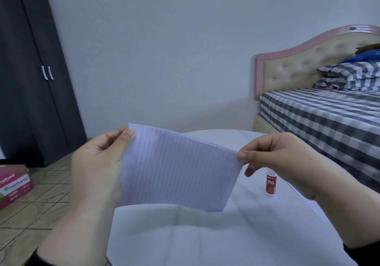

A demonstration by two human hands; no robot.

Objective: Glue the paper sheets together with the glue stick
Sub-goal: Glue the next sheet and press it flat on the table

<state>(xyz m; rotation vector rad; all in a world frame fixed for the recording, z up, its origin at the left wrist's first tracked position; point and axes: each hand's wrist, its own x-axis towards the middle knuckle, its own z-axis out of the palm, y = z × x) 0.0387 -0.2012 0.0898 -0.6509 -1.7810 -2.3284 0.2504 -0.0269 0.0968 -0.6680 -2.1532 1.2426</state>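
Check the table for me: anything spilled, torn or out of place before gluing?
Nothing stands out. Both hands, left and right, pinch the lined paper above the table, uncreased and untorn. The glue stick stands upright on the table under the right hand, no glue smeared.

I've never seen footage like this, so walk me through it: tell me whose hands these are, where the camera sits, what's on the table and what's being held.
There is no machine here. A person wears one wide-angle camera on the head, looking forward and down, so both hands are their own. The left hand and the right hand each pinch an upper corner of the lined paper, holding it up above the white round table. A red glue stick stands upright on the table near the right hand, with nothing touching it. Behind are a dark wardrobe, a bed with checked sheets and a pink box on the floor.
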